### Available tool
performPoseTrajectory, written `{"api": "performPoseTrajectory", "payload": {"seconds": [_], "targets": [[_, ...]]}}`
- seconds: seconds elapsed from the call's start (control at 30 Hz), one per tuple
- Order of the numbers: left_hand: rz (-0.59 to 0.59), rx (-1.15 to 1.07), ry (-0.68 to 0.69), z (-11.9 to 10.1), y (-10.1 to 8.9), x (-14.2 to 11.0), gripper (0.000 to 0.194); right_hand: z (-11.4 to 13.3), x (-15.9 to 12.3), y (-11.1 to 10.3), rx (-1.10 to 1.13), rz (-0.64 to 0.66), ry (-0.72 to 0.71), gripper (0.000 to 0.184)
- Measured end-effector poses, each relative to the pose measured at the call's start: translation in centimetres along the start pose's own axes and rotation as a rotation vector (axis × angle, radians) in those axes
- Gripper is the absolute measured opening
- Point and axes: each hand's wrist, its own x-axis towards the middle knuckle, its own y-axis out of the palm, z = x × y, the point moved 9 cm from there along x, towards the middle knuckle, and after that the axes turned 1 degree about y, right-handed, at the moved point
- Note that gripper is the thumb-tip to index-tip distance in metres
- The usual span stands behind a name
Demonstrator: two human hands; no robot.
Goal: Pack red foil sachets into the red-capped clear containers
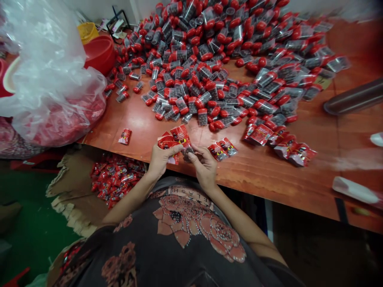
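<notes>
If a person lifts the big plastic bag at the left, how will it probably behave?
The bag will likely be floppy, because its thin film is wrinkled and folded. Its weight probably sits low, as red contents fill the bulging bottom. It may sag or change shape, since nothing stiff shows in its film.

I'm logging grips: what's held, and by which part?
Left hand: red wrappers, thumb across their lower part. Right hand: a dark item, pinched at its right side.

Shirt (179, 255) reads approx. "FLASH" & "DA"; pkts' (180, 135) print illegible.
</notes>
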Motion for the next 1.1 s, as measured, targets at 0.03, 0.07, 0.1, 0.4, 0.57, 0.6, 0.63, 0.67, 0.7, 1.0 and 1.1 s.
{"api": "performPoseTrajectory", "payload": {"seconds": [0.03, 0.07, 0.1, 0.4, 0.57, 0.6, 0.63, 0.67, 0.7, 1.0, 1.1], "targets": [[-0.005, -0.008, -0.020, 0.4, 0.2, -0.2, 0.027, -0.1, -0.1, 0.1, 0.013, 0.000, 0.008, 0.028], [-0.005, -0.013, -0.037, 0.7, 0.3, -0.5, 0.027, -0.2, -0.1, 0.3, 0.026, 0.000, 0.020, 0.028], [-0.005, -0.016, -0.050, 1.0, 0.5, -0.8, 0.028, -0.3, -0.1, 0.4, 0.035, 0.001, 0.035, 0.030], [-0.059, -0.099, -0.033, 1.9, 1.2, -2.1, 0.025, 0.4, -0.1, 0.1, -0.060, 0.001, -0.043, 0.036], [-0.035, -0.130, -0.059, 2.2, 1.7, -2.2, 0.025, 0.5, -0.2, -0.1, 0.061, -0.043, -0.032, 0.021], [-0.022, -0.120, -0.072, 2.2, 1.8, -2.3, 0.026, 0.4, -0.2, 0.0, 0.086, -0.052, -0.021, 0.017], [-0.014, -0.114, -0.078, 2.2, 1.9, -2.3, 0.026, 0.3, -0.2, 0.1, 0.106, -0.053, -0.008, 0.017], [-0.012, -0.113, -0.077, 2.1, 1.9, -2.3, 0.027, 0.2, -0.2, 0.2, 0.118, -0.045, 0.007, 0.019], [-0.014, -0.116, -0.072, 2.0, 1.8, -2.3, 0.028, 0.1, -0.1, 0.3, 0.123, -0.032, 0.027, 0.025], [-0.058, -0.087, -0.047, 1.1, 0.1, 0.0, 0.029, -0.8, 0.7, 1.0, 0.107, 0.139, 0.129, 0.051], [-0.017, -0.051, -0.089, 1.6, 0.1, 0.2, 0.032, -1.7, 0.9, 0.7, 0.134, 0.116, 0.176, 0.045]]}}
